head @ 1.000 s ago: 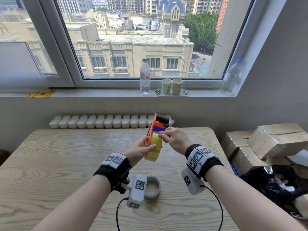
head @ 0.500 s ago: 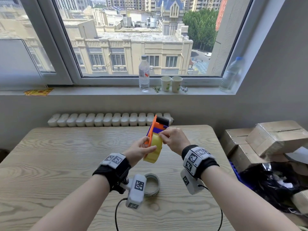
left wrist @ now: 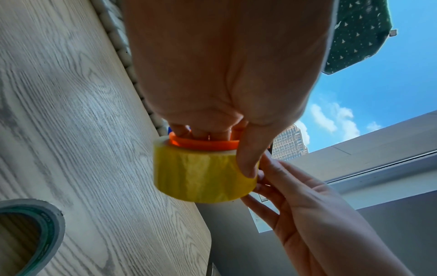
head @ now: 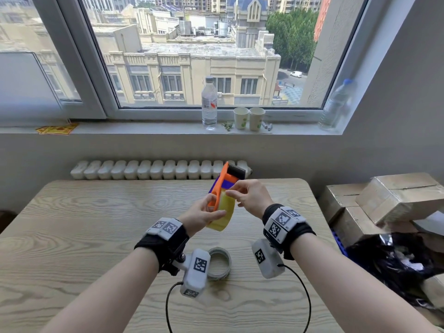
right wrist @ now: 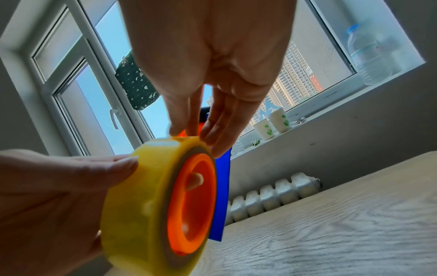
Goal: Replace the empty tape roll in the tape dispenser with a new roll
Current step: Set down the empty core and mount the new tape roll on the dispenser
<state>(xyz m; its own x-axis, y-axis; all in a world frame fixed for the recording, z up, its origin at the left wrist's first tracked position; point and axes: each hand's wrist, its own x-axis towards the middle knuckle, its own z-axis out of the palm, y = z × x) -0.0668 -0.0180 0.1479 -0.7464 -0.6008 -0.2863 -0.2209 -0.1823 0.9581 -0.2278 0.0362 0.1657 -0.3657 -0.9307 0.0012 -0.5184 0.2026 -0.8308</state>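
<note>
- New yellow tape roll (head: 222, 213) already sits on the orange tape dispenser (head: 219, 188), held up over the wooden table (head: 84, 227), well clear of it.
- Left hand (head: 200, 216) curls round dispenser + roll, thumb (left wrist: 248, 158) pressed on the roll's outer face; fingers go through the orange hub.
- Right hand (head: 249, 197) pinches at the roll's top edge w/ thumb & forefinger – looks like it's picking the loose tape end.
- Empty tape roll (head: 219, 261) lies flat on table, near the wrists.
- Judgement: keep left grip firm so roll can't spin; peel the end slowly, straight, then feed it toward the black roller (head: 236, 169).
- Risk: tape splitting or sticking back on itself.
</note>
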